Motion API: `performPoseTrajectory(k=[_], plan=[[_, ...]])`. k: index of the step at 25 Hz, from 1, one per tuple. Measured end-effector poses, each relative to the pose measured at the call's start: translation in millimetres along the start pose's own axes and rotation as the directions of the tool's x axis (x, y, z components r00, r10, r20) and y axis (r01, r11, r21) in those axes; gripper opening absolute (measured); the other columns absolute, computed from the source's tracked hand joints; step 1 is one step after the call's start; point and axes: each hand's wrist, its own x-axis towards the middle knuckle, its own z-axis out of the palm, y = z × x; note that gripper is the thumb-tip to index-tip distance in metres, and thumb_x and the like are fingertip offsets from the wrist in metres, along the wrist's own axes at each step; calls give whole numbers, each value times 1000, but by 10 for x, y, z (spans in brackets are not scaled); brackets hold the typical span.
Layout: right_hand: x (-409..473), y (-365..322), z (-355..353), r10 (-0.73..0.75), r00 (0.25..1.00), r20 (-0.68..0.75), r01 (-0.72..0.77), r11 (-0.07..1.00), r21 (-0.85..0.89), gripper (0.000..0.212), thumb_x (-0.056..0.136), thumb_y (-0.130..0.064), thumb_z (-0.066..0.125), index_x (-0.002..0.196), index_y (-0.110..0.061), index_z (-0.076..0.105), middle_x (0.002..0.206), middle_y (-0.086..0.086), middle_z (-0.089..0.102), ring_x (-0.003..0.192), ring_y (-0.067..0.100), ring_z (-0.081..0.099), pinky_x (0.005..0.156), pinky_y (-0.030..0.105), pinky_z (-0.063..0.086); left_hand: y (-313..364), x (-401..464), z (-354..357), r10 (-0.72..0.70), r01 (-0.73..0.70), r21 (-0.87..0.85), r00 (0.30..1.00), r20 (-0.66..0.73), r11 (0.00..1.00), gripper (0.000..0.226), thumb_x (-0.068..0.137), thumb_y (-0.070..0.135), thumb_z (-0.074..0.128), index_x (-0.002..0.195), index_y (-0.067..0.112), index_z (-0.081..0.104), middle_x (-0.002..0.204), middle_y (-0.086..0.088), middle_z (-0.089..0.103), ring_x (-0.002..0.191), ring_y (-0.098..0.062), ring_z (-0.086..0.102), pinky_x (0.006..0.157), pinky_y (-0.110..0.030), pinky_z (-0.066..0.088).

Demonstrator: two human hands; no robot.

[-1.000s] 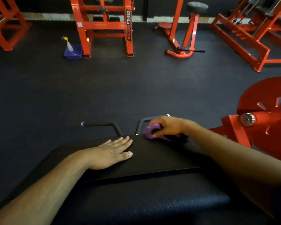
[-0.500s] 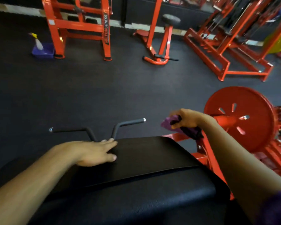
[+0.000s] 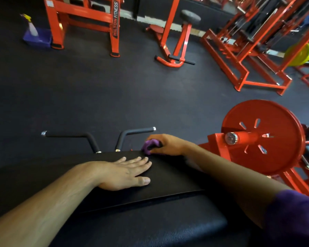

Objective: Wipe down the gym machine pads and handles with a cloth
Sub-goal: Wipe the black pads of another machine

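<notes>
A black padded bench pad [image 3: 168, 179] fills the lower part of the view. My left hand [image 3: 125, 172] lies flat on it with straight fingers. My right hand [image 3: 165, 144] grips a bunched purple cloth [image 3: 149, 145] at the pad's far edge, close to the base of the right handle. Two dark handles stick out beyond the pad: the left handle [image 3: 68, 134] and the right handle [image 3: 137, 131], each with a chrome end cap.
A red weight plate [image 3: 275, 145] on a red sleeve stands close at the right. Orange-red machines [image 3: 89, 16] line the far side of the dark rubber floor. A spray bottle [image 3: 31, 26] stands in a blue tub [image 3: 38, 40] at far left.
My right hand with the cloth came back from out near the red plate to the pad's far edge by the right handle. My left hand shifted right on the pad and lies flat.
</notes>
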Motion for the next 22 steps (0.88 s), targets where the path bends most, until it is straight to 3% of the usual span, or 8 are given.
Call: performPoseTrajectory(k=[4,9,11,14,16,17,20,22], plan=[[-3,-22,-95,18,999,45,-18,1000,-8,26,90,-27,76,114,-24,67,112,-7,71,103,9,66,92,23,50,-46,-12,4,20,-20,-21,1000,-2,1000,73,104,66,20,162,34,-13,167,17,-24,150,0,-25,127,-38,-13],[-364,319,-560,348,925,152,-355,935,23,17,89,-31,77,99,-40,68,98,-15,70,93,8,67,85,26,51,-84,-69,-1,16,-16,-48,1000,-12,999,76,104,67,23,162,33,-12,167,16,-22,151,0,-23,127,-34,-12],[-348,359,-604,420,897,136,-434,894,107,15,93,-33,71,108,-36,67,106,-6,72,101,17,69,86,29,56,-83,-113,3,14,-14,-35,1000,-4,999,76,104,66,23,162,31,-13,167,14,-23,151,0,-24,127,-34,-12],[-270,340,-506,650,715,258,-699,657,281,32,97,-48,62,121,-27,57,117,6,66,97,25,69,80,37,60,-175,-280,-48,-18,20,-73,999,38,997,79,104,66,28,162,33,-13,165,18,-24,144,4,-27,123,-31,-13],[-113,323,-374,756,596,269,-802,574,166,50,95,-59,57,134,-27,50,121,8,58,98,25,64,78,35,55,-246,-379,-82,-42,50,-120,996,75,991,83,102,67,34,162,34,-13,163,21,-25,136,5,-29,122,-30,-14],[6,300,-322,772,583,251,-809,580,96,58,94,-60,57,138,-22,51,123,9,57,102,27,62,82,36,53,-276,-378,-77,-38,49,-129,995,89,990,85,101,68,35,162,34,-13,164,20,-26,138,4,-29,122,-31,-14],[483,89,-122,636,721,276,-671,740,48,56,98,-53,56,137,-13,57,130,10,61,117,30,62,98,36,50,-283,-321,-139,-28,44,-116,990,142,992,89,100,68,38,161,33,-16,162,18,-30,145,0,-29,124,-34,-13],[747,-169,60,502,793,347,-550,834,51,51,102,-48,51,140,-13,55,139,7,58,122,25,58,107,32,42,-258,-312,-181,-39,59,-111,984,174,992,88,101,67,39,160,35,-17,155,21,-34,134,3,-32,122,-31,-13]])
